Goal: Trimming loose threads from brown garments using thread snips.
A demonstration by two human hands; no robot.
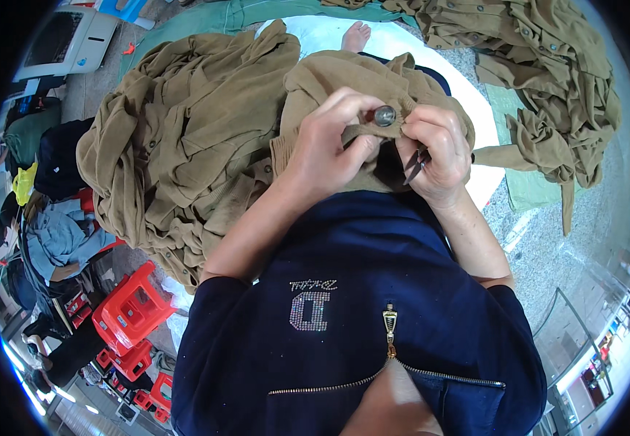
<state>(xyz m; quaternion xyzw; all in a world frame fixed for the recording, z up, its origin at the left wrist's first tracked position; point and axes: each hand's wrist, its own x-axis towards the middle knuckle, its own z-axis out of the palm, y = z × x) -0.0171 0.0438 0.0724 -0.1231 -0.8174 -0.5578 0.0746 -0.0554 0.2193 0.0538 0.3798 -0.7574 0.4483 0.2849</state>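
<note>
A tan-brown knitted cardigan lies bunched in my lap, its buttoned edge raised between my hands. My left hand is closed, thumb and fingers pinching that edge beside a round, shiny dark button. On the other side of the button, my right hand is closed too. Its fingertips press the fabric, and thread snips are tucked in the palm with dark pointed blades sticking out below. The handle part of the snips is hidden by the fingers.
To the left rises a large heap of brown garments. More brown buttoned garments lie at the far right on green sheeting. A white sheet covers the floor beneath, where a bare foot shows. Red plastic stools stand at lower left.
</note>
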